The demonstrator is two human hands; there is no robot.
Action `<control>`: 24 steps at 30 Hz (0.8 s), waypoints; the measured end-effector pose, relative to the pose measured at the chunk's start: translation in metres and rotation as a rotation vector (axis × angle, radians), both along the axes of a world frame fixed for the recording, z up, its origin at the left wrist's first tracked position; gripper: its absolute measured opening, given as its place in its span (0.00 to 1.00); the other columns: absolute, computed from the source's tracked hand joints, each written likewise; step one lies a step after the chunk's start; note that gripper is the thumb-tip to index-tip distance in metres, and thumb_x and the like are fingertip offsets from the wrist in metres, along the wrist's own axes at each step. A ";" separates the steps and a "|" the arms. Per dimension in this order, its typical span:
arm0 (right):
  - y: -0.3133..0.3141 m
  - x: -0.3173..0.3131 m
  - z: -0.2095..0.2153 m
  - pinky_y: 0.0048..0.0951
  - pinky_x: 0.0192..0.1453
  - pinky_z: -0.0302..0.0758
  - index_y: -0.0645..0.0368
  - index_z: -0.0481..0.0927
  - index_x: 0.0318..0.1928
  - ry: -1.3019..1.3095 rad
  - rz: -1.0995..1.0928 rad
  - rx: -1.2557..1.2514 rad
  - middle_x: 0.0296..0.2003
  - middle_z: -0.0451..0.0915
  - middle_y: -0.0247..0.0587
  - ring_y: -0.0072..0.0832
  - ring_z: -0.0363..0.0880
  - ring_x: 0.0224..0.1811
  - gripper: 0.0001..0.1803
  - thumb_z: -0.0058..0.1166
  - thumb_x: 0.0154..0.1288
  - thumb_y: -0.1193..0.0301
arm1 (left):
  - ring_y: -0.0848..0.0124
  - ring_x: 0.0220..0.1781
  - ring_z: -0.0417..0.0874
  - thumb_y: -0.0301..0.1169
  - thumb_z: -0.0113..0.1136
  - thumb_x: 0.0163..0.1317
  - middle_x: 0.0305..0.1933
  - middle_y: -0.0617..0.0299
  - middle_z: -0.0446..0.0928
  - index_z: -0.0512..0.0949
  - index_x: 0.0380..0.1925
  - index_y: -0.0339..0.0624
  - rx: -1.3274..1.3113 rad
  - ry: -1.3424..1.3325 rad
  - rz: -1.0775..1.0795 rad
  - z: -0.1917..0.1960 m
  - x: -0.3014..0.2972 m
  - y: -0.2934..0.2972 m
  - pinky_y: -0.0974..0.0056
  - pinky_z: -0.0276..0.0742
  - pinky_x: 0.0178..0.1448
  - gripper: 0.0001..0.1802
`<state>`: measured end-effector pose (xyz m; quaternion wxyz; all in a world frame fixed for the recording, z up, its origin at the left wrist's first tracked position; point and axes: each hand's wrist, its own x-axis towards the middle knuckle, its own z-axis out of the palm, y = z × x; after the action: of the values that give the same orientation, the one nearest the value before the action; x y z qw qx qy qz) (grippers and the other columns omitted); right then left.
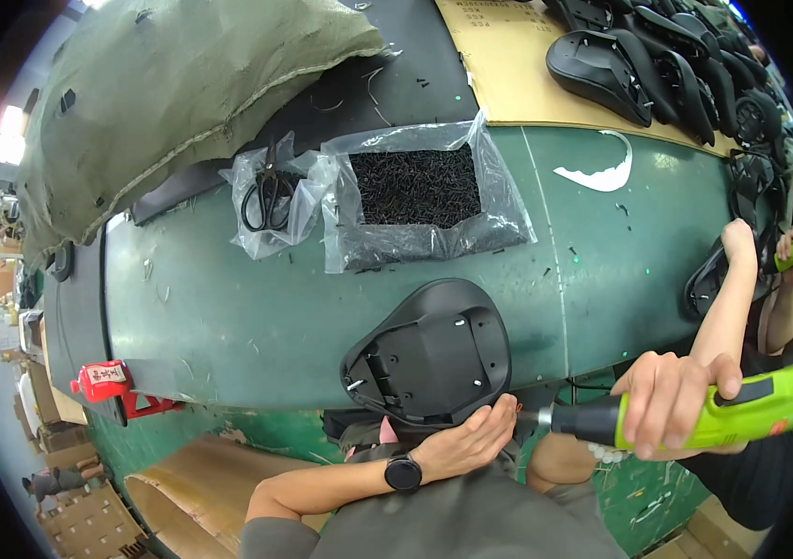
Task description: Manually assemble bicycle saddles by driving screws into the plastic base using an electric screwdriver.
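My right hand (676, 401) is wrapped round a bright green electric screwdriver (759, 406), which lies level with its bit pointing left. The bit's tip meets the fingertips of my left hand (469, 436), where a small reddish spot shows. These left fingers are pressed together; whatever they pinch is too small to make out. A dark watch sits on that wrist. Just beyond the left hand, a black plastic saddle-shaped shell (429, 349) rests hollow side up at the table's near edge. Several light metal posts stand out of it.
Beyond the shell lies an open clear bag of black screws (420, 186), beside scissors (268, 200) on another bag. A grey-green sack (182, 102) bulges at far left. A red tool (103, 380) is at the left edge. Black shells (601, 74) pile on cardboard; a co-worker's arm (730, 298) reaches in at right.
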<state>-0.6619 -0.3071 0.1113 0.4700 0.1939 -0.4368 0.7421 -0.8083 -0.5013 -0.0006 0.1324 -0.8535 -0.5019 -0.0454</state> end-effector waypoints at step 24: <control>-0.028 -0.061 -0.055 0.36 0.32 0.75 0.62 0.65 0.58 -0.305 -0.492 -0.081 0.30 0.75 0.42 0.35 0.75 0.26 0.61 0.49 0.39 0.20 | 0.56 0.41 0.74 0.32 0.61 0.60 0.34 0.57 0.74 0.78 0.30 0.41 0.069 -0.317 0.421 -0.032 -0.234 0.204 0.55 0.73 0.45 0.07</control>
<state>-0.7226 -0.3352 0.0563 0.5721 -0.0505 -0.5064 0.6432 -1.0428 -0.2970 -0.0327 0.0878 -0.7074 -0.6810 -0.1673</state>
